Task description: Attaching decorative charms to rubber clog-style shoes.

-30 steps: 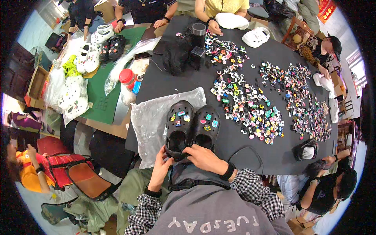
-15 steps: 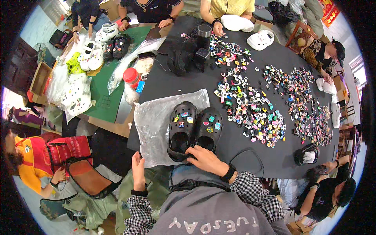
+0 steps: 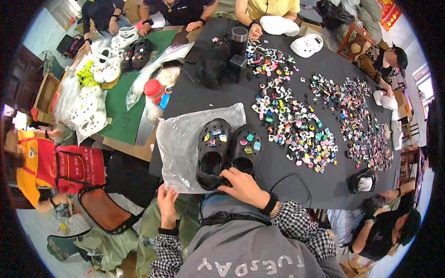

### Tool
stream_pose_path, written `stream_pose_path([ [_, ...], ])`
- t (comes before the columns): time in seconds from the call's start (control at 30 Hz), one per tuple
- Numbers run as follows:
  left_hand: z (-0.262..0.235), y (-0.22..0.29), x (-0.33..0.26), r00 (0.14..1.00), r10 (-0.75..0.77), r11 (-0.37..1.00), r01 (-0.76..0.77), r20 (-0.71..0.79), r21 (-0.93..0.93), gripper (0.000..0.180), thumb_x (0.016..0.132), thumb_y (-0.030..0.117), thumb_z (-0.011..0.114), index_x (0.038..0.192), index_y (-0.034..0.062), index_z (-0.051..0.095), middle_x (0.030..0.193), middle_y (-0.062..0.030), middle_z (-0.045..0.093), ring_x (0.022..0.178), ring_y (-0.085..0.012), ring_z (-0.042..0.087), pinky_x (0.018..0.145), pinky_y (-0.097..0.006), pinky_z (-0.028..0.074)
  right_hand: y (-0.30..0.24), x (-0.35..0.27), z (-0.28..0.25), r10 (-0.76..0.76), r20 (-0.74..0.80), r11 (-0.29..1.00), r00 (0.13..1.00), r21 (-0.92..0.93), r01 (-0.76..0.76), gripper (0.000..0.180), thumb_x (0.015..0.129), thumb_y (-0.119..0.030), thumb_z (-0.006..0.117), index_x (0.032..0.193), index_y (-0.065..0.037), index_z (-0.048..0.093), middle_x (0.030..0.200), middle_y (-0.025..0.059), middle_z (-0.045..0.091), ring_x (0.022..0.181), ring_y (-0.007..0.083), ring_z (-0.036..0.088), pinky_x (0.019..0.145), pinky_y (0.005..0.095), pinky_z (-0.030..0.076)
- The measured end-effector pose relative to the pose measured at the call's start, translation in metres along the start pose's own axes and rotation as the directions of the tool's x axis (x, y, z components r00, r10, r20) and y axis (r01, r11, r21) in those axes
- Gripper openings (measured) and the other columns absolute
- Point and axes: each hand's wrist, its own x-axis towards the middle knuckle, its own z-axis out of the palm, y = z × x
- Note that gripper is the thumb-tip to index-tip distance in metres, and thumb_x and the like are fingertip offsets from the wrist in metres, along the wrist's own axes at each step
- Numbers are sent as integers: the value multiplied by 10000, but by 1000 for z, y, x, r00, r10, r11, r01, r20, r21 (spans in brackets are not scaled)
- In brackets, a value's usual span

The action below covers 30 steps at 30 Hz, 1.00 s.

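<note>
Two black clogs stand side by side with heels toward me, colourful charms on their toes. The left clog [image 3: 214,141] rests on a clear plastic bag [image 3: 178,134]; the right clog [image 3: 247,147] is beside it at the bag's edge. My right hand [image 3: 244,187] is closed at the heel of the left clog, fingers curled over its back rim, close to the right clog's heel too. My left hand [image 3: 167,202] is at the bag's near left corner, thumb and fingers closed on its edge.
Loose charms [image 3: 296,125] lie in heaps across the black table [image 3: 222,95]. A black cable [image 3: 296,177] loops at right. A red-lidded jar [image 3: 153,89], bagged white clogs [image 3: 88,111] and a green mat [image 3: 121,118] lie left. Several people surround the table; a white clog [image 3: 307,45] sits far off.
My left hand has moved slightly right, onto the bag's near edge. My right hand stays at the left clog's heel. A person in yellow and red at left has shifted.
</note>
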Motion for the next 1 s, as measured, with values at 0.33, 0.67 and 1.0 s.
stream_pose_path([
  [0.33, 21, 41, 1, 982, 177, 975, -168, -57, 148, 305, 930, 124, 533, 1207, 4, 487, 1073, -44, 570, 964, -120, 557, 840, -275, 475, -3, -2, -37, -70, -164, 982, 984, 162, 97, 329, 772, -254, 733, 925, -16, 567, 866, 136, 570, 769, 330, 584, 666, 389, 477],
  [0.67, 12, 23, 10, 989, 145, 981, -148, 32, 126, 344, 916, 135, 517, 1238, 21, 479, 1094, -62, 565, 976, -139, 554, 851, -284, 472, -1, -4, -55, 98, -201, 979, 975, 198, -58, 311, 722, -149, 780, 901, 0, 573, 737, 106, 546, 634, 240, 534, 590, 329, 441],
  [1.0, 3, 5, 10, 974, 197, 959, -170, -107, 226, 513, 876, 60, 514, 1364, 13, 361, 1352, -142, 394, 1243, -236, 391, 1037, -340, 311, 5, 9, -10, -207, 139, 942, 968, -237, 235, 274, 744, -160, 692, 933, -70, 515, 846, 133, 532, 804, 323, 577, 670, 418, 503],
])
